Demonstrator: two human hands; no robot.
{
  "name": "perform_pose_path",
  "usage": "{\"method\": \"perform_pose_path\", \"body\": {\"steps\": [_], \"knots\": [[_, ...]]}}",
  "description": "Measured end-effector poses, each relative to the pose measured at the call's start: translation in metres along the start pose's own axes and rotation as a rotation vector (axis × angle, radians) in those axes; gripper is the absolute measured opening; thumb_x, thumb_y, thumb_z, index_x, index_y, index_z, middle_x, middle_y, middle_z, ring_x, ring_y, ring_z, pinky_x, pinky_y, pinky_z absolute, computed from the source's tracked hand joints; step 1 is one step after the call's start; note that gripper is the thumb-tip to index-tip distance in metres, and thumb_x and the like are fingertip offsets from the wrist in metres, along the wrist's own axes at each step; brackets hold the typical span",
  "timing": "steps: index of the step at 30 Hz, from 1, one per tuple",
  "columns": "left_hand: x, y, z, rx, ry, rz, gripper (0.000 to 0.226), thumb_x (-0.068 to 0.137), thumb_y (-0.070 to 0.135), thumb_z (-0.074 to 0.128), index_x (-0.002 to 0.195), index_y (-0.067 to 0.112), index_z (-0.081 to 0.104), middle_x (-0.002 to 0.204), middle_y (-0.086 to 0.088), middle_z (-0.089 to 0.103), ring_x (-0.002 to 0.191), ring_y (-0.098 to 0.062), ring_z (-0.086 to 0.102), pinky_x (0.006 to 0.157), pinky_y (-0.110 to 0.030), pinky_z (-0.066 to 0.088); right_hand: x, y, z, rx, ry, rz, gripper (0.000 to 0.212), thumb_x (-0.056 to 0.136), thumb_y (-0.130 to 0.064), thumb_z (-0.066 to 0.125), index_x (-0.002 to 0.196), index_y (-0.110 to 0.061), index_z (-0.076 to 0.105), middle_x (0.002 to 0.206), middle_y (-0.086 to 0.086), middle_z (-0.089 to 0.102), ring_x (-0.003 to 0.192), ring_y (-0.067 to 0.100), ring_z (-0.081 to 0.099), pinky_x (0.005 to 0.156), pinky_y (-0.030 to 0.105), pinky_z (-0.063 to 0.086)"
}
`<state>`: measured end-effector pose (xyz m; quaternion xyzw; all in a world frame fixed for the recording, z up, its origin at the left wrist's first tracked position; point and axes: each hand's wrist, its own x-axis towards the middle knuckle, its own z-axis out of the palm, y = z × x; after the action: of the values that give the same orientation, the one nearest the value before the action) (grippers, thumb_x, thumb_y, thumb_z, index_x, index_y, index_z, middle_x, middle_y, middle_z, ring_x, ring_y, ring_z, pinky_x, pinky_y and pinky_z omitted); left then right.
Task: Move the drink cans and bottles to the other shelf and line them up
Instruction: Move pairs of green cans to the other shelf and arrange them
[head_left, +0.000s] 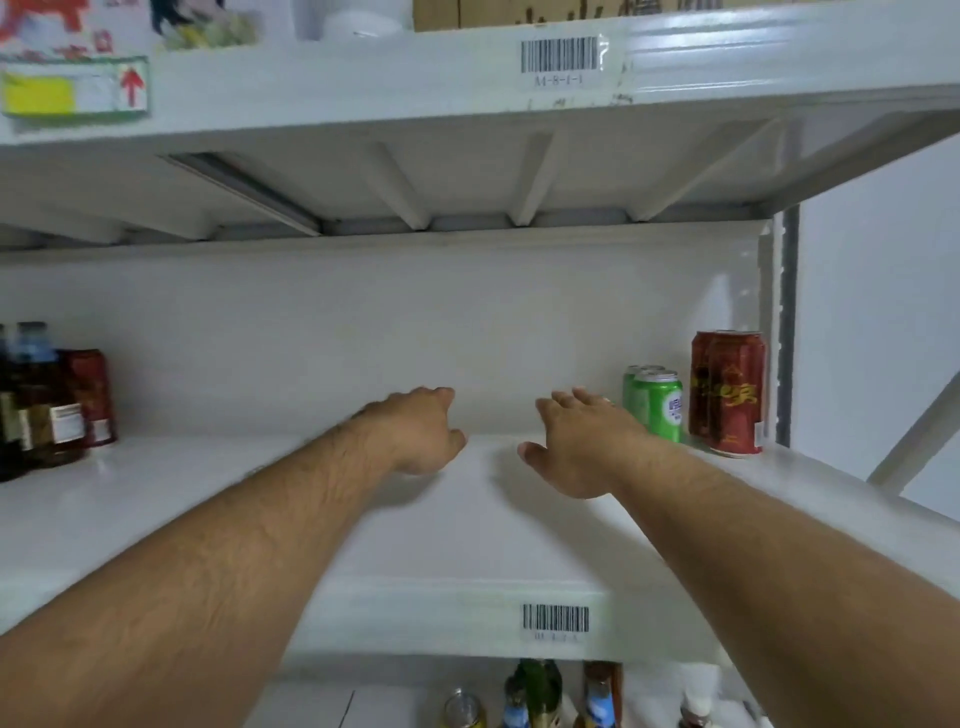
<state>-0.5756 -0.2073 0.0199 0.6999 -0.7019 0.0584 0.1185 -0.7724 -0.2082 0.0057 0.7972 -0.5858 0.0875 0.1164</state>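
Observation:
Both my arms reach over the white middle shelf. My left hand hovers near the shelf's centre, fingers curled loosely with nothing in them. My right hand is beside it, fingers spread, empty, just left of two green cans. Two red cans stand at the shelf's far right. At the far left stand dark bottles with blue caps and a red can. On the shelf below I see a can top, a green bottle and other bottles.
The upper shelf overhangs close above, with a barcode label, a cardboard box and coloured packages. A metal upright bounds the right end. A second barcode label marks the middle shelf's front edge.

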Motion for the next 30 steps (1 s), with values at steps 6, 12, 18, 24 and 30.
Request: {"method": "perform_pose_path", "body": {"steps": [6, 12, 18, 24, 30], "knots": [[-0.069, -0.026, -0.014, 0.011, 0.034, -0.146, 0.072, 0.103, 0.051, 0.043, 0.165, 0.026, 0.014, 0.171, 0.001, 0.022, 0.152, -0.030, 0.031, 0.121, -0.044, 0.032, -0.011, -0.043, -0.015, 0.126, -0.012, -0.128, 0.071, 0.104, -0.057, 0.034, 0.160, -0.015, 0.025, 0.166, 0.005, 0.029, 0.154, 0.028, 0.022, 0.121, 0.045, 0.029], [-0.131, -0.043, -0.027, 0.048, 0.035, -0.295, 0.070, 0.105, 0.049, 0.041, 0.165, 0.023, 0.018, 0.169, -0.002, 0.026, 0.151, -0.031, 0.032, 0.120, -0.045, 0.034, -0.030, -0.083, -0.022, 0.217, -0.030, -0.283, 0.074, 0.104, -0.058, 0.034, 0.163, -0.015, 0.018, 0.170, 0.005, 0.022, 0.154, 0.028, 0.025, 0.121, 0.044, 0.029], [-0.189, -0.068, -0.035, 0.068, 0.040, -0.416, 0.068, 0.106, 0.048, 0.042, 0.164, 0.022, 0.019, 0.169, -0.003, 0.026, 0.151, -0.031, 0.033, 0.118, -0.045, 0.036, -0.054, -0.129, -0.029, 0.269, -0.049, -0.393, 0.074, 0.104, -0.059, 0.034, 0.163, -0.016, 0.019, 0.169, 0.003, 0.024, 0.150, 0.030, 0.033, 0.117, 0.043, 0.034], [-0.229, -0.100, -0.047, 0.063, 0.077, -0.508, 0.067, 0.105, 0.048, 0.043, 0.164, 0.023, 0.022, 0.168, -0.004, 0.029, 0.150, -0.030, 0.034, 0.118, -0.048, 0.037, -0.067, -0.178, -0.039, 0.300, -0.032, -0.473, 0.073, 0.103, -0.060, 0.035, 0.161, -0.016, 0.024, 0.166, 0.003, 0.031, 0.147, 0.030, 0.038, 0.114, 0.044, 0.038], [-0.263, -0.152, -0.052, 0.046, 0.095, -0.573, 0.067, 0.105, 0.048, 0.044, 0.163, 0.024, 0.022, 0.169, -0.001, 0.028, 0.151, -0.028, 0.034, 0.119, -0.049, 0.036, -0.078, -0.245, -0.049, 0.312, -0.020, -0.535, 0.072, 0.104, -0.058, 0.036, 0.161, -0.016, 0.024, 0.164, 0.005, 0.035, 0.144, 0.030, 0.042, 0.112, 0.043, 0.041]]}}
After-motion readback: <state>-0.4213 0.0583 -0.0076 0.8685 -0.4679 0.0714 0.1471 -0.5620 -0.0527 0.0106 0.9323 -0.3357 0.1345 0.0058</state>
